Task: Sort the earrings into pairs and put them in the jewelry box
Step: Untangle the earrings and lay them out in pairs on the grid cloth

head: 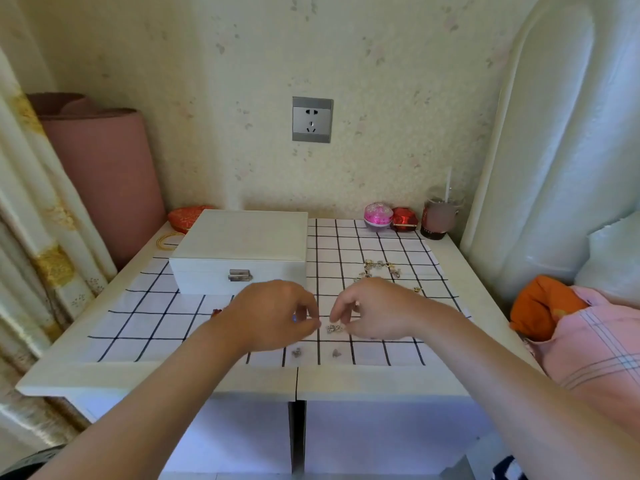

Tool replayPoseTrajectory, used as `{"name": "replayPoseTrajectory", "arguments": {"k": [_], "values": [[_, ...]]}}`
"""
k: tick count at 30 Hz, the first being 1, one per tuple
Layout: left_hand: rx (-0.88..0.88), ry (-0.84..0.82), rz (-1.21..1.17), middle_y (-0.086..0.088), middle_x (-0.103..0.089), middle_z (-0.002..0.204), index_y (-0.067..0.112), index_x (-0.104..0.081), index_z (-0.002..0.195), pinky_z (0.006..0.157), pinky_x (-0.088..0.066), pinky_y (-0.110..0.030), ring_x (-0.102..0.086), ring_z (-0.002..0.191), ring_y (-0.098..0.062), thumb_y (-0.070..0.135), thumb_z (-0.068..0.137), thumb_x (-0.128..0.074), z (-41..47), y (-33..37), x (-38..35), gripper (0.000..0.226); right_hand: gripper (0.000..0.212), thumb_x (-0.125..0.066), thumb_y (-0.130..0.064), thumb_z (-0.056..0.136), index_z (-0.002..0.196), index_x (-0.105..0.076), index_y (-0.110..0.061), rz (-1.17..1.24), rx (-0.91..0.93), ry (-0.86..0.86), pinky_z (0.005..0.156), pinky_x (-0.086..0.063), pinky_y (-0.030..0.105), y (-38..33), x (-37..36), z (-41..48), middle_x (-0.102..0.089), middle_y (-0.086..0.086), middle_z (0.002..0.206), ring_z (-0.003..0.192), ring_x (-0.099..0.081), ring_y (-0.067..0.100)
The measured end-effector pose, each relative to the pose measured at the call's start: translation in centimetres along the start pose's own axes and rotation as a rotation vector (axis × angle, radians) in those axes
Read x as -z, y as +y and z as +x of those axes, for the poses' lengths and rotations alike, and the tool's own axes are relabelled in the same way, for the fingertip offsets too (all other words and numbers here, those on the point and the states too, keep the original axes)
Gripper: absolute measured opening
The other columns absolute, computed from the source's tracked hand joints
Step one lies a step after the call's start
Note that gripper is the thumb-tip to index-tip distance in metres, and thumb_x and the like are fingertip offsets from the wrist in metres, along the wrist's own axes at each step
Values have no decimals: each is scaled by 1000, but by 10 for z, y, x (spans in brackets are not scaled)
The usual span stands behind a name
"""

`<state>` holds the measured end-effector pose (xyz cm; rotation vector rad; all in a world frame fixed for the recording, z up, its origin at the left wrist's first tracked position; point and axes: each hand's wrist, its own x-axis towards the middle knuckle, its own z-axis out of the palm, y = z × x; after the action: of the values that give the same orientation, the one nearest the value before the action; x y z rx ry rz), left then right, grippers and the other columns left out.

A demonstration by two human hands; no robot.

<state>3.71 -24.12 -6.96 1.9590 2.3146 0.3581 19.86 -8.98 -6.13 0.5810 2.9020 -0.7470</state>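
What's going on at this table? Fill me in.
A person is sorting earrings on a checked cloth. The left hand and right hand hover over a small silver earring cluster, fingers curled to pinch. Two earrings lie set apart near the front edge, and an unsorted pile waits further back. The white jewelry box is closed.

The white jewelry box [239, 249] sits shut on the checked cloth [145, 320], its metal clasp facing the person. In front of the box and to its right, the left hand [273, 317] and right hand [374, 310] hover close together, fingertips curled over a small sparkly earring [334, 328]. Two more earrings [296, 352] lie nearer the person, and a loose heap of earrings [381, 268] lies right of the box.
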Motion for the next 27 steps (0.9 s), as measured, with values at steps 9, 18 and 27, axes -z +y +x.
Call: {"name": "replayPoseTrajectory", "arguments": {"k": [9, 18, 27], "values": [[4, 45, -72, 14, -68, 95, 34, -69, 107, 79, -54, -32, -59, 84, -6, 40, 95, -56, 86, 20, -3, 19, 22, -72, -21, 87, 101, -72, -39, 149, -220, 381, 81, -53, 30, 86, 33, 20, -69, -19, 94, 86, -62, 0], [80, 2, 36, 14, -67, 108, 34, -65, 115, 84, -51, -32, -60, 101, -12, 37, 97, -53, 158, 17, -27, 23, 23, -69, -21, 89, 102, -72, -39, 117, -276, 414, 92, -52, 34, 130, 40, 53, -67, -21, 99, 101, -62, 5], [134, -104, -8, 6, -62, 118, 35, -63, 120, 92, -51, -40, -57, 110, -18, 40, 90, -62, 187, 20, -52, 31, 22, -66, -34, 93, 114, -72, -38, -162, -263, 334, 75, -43, 29, 126, 37, 79, -67, -13, 116, 105, -61, 13]]}}
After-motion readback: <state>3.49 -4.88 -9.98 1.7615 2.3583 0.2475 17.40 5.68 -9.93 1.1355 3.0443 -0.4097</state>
